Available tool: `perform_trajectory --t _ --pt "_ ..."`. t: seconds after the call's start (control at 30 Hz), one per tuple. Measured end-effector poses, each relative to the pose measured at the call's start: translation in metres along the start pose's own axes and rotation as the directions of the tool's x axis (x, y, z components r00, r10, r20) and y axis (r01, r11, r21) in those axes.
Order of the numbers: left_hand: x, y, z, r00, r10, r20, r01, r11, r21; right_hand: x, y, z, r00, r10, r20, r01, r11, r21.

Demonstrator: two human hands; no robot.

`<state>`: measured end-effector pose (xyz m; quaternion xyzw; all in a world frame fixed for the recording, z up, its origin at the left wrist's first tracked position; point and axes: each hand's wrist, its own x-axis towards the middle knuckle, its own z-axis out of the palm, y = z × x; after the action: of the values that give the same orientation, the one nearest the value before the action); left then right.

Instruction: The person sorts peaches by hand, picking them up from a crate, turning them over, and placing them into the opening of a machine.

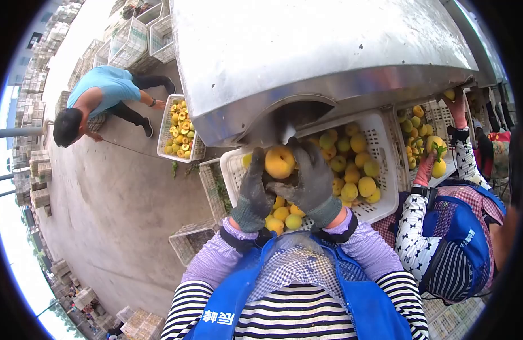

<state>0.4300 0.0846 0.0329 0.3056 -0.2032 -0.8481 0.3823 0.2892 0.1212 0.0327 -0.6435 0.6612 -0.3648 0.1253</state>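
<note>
A yellow peach [279, 162] sits between my two gloved hands, just below the round opening [292, 113] in a metal machine housing. My left hand [253, 195] is closed against the peach's left side. My right hand [311, 184] is curled around its right side, with the thumb stretched below it. Dark grey gloves cover both hands, and the fingertips behind the fruit are partly hidden. Beneath them is a white plastic crate [389, 192] holding many whole yellow peaches [355, 170], some greenish.
The large metal housing [329, 85] overhangs the crate. At the right, a co-worker's gloved hand [426, 169] holds peaches by another crate. A person in a blue shirt [105, 88] bends at the left, touching a crate of cut peaches [181, 127]. Stacked crates [128, 42] stand behind.
</note>
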Motion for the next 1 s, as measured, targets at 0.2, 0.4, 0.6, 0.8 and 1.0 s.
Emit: perform_trajectory --t 0.2,0.4,0.6,0.8,1.0 --pt "0.012 0.005 0.008 0.994 0.108 -0.010 -0.108 0.994 -0.020 0.028 0.004 0.000 0.993 0.117 -0.002 -0.117 0.992 -0.040" --pt "0.002 -0.014 -0.057 0.981 -0.076 -0.177 0.053 0.990 -0.130 0.041 0.012 0.039 0.997 0.037 -0.064 -0.047 0.985 -0.166" --pt "-0.007 -0.032 -0.081 0.944 -0.038 -0.327 0.015 0.997 -0.072 0.087 0.026 0.059 1.000 -0.014 0.001 0.013 0.975 -0.224" --pt "0.006 -0.061 -0.093 0.846 -0.077 -0.528 0.199 0.964 0.179 0.035 0.030 0.026 0.996 0.088 -0.028 -0.083 0.985 0.153" --pt "0.052 -0.224 -0.334 0.972 -0.096 -0.213 0.177 -0.293 0.940 -0.095 0.148 0.127 0.539 0.515 0.666 -0.423 0.850 -0.315"
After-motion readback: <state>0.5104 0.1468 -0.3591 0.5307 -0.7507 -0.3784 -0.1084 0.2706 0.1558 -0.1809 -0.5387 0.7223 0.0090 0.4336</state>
